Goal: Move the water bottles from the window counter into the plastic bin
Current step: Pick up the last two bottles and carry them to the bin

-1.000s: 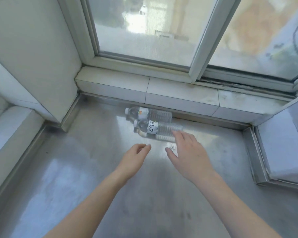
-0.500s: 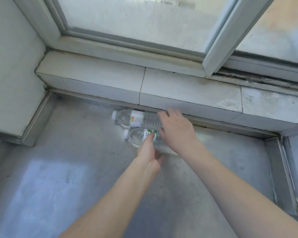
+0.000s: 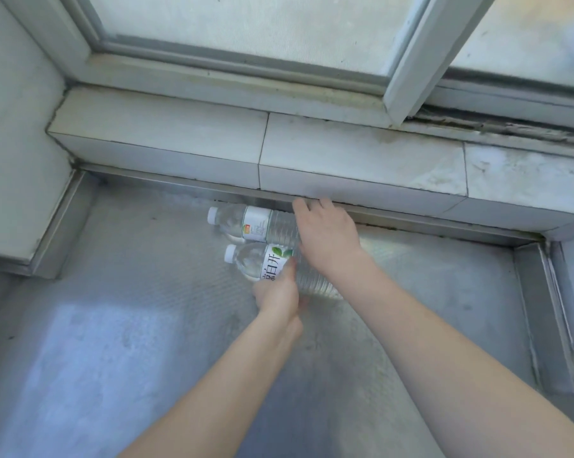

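The picture is bright with soft daylight that comes in through the window (image 3: 246,28) at the top. The shiny metal counter (image 3: 113,358) shows pale blue-white patches of glare at the lower left and a bright streak near the right hand (image 3: 328,236), and only a faint shadow lies under the arms. Most things look sharp, but the straight lines of the window frame (image 3: 408,54) bend and lean near the edges, as a wide lens makes them do.

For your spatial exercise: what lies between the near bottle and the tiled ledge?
In the head view, the far bottle lies between the near bottle and the tiled ledge, under the right hand.
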